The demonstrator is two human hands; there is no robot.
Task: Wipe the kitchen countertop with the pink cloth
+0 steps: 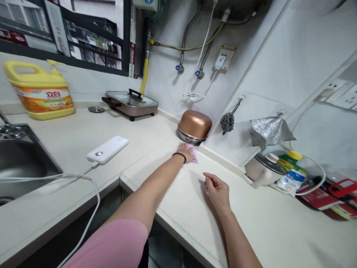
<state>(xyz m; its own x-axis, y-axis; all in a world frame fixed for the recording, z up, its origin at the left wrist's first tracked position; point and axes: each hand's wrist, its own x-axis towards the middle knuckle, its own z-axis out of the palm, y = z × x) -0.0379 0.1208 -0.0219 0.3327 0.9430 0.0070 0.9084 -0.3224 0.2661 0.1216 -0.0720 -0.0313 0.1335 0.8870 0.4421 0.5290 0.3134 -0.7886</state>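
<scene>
My left hand [185,151], with a dark bead bracelet at the wrist, reaches to the back of the white counter [175,182]. It presses on a pink cloth [193,150], whose edges show around the fingers. Just behind it is an upturned copper-coloured pot [195,124] with a silver rim, close to the wall corner. My right hand [217,190] hovers over or rests on the counter to the right, loosely curled with the index finger pointing left. Nothing shows in it.
A white power bank [107,150] with a cable lies left, near the sink [22,160]. Behind are a yellow detergent jug [41,91] and a lidded electric pan [134,104]. At right stand a small lidded pot [263,169], packets [292,176] and red-handled items [329,195].
</scene>
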